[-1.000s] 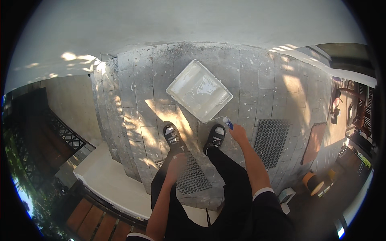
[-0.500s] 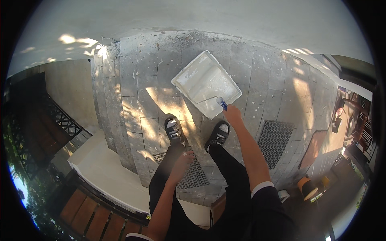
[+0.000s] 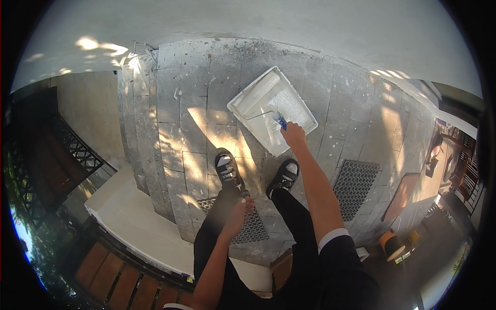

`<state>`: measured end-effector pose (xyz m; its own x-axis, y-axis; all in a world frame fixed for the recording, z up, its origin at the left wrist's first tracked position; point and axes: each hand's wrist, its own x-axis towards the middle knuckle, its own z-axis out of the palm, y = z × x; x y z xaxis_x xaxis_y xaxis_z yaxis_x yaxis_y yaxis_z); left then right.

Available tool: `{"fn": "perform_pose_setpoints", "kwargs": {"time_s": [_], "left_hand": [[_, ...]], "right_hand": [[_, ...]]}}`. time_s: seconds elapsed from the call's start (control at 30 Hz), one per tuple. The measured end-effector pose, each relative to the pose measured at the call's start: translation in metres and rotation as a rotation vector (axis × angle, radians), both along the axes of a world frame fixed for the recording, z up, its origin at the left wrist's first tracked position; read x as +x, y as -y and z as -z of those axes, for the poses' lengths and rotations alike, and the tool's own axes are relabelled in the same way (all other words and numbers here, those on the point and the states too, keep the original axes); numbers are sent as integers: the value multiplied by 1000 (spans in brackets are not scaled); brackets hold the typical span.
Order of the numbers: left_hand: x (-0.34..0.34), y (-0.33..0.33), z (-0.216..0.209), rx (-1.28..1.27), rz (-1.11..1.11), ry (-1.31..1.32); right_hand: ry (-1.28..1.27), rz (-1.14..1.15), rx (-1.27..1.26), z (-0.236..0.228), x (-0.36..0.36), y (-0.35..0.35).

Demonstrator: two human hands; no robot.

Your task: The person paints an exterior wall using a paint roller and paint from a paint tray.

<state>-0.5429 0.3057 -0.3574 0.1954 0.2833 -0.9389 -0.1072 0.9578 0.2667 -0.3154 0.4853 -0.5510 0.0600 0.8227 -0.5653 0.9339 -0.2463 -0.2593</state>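
You have paving (image 3: 227,72) room between the paint tray (image 3: 296,96) and the wall (image 3: 248,20) at twelve o'clock. Over the tray, your right hand (image 3: 294,136) clamps the paint roller (image 3: 280,121), handle's long axis toward eleven; your left hand (image 3: 238,216) hangs, fingers loosely apart.

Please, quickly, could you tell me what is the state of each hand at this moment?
Left hand: loosely open, nothing visible in it.
Right hand: closed, holding a wire-framed tool by its blue-and-white handle.

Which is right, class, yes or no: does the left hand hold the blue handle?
No: the right hand grips the blue handle, over the pale tray.
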Motion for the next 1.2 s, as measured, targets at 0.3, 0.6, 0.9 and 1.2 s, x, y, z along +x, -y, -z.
{"fn": "perform_pose_setpoints", "kwargs": {"time_s": [0.3,0.6,0.9,1.2], "left_hand": [[3,-12,1,-17,37,1],[7,-12,4,7,55,20],[4,-14,5,28,15,70],[8,-18,-1,51,98,25]], "right_hand": [[-69,51,-136,9,-1,-1],[-74,222,-57,9,-34,22],[-66,72,-154,14,-7,-1],[-95,236,-167,6,-7,34]]}}
